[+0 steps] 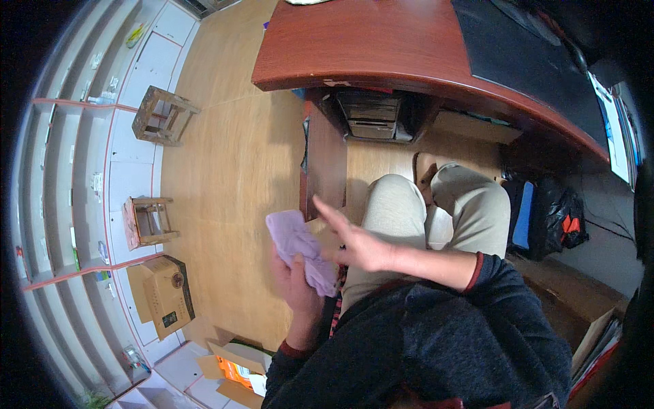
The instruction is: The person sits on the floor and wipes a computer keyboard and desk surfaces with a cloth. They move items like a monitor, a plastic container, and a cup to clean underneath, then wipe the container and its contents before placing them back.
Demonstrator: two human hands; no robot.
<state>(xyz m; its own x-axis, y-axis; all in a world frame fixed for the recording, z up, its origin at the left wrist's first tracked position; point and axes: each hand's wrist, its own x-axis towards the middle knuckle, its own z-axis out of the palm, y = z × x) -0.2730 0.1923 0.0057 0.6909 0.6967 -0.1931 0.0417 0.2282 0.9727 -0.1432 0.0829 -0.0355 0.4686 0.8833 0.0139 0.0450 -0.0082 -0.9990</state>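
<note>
A folded light-purple cloth (294,232) is gripped in my left hand (299,291), whose thumb lies across its middle. The cloth hangs over the wooden floor, left of my knees. Across my lap reaches my right hand (360,248), its index finger stretched out past the cloth's right side. Its other fingers are blurred near the cloth's edge, and whether they touch it I cannot tell. My legs in beige trousers (396,209) are bent beside the desk's side panel (327,158).
A reddish-brown wooden desk (368,46) with a black mat (531,76) curves ahead. Two wooden stools (166,115) and a cardboard box (166,291) stand by white shelving (92,179) at left. An open carton (235,370) is at lower left, black bags (559,220) at right.
</note>
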